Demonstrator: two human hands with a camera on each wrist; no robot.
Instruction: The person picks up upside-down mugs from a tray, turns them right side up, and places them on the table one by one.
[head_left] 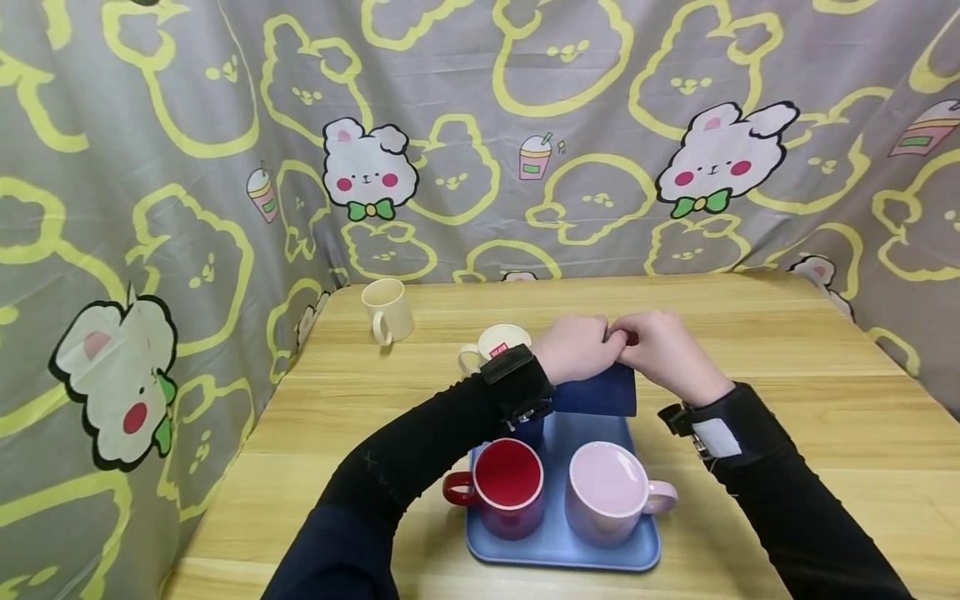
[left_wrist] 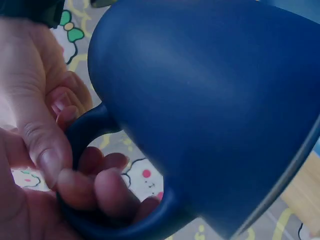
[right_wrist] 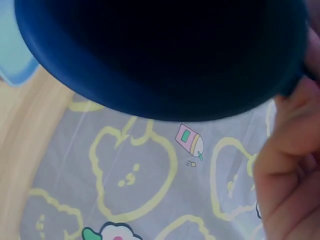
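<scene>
Over the far end of the blue tray point(head_left: 551, 546), both hands hold one dark blue mug point(head_left: 596, 393) by its handle. My left hand point(head_left: 576, 348) and right hand point(head_left: 667, 348) meet at that handle. In the left wrist view the mug point(left_wrist: 210, 95) is tilted, with fingers passing through the handle point(left_wrist: 95, 125) and a thumb pressed against it. The right wrist view shows the mug's dark mouth and blue rim point(right_wrist: 100, 97). A red mug point(head_left: 510, 492) and a pink mug point(head_left: 607, 496) stand upright at the tray's near end.
Behind the red mug, a dark blue object point(head_left: 528, 431) on the tray is mostly hidden by my left wrist. A cream mug point(head_left: 388, 310) stands at the table's far left. Another cream mug point(head_left: 504, 337) with a red label sits beyond my left wrist. Patterned curtain point(head_left: 465, 192) surrounds the table.
</scene>
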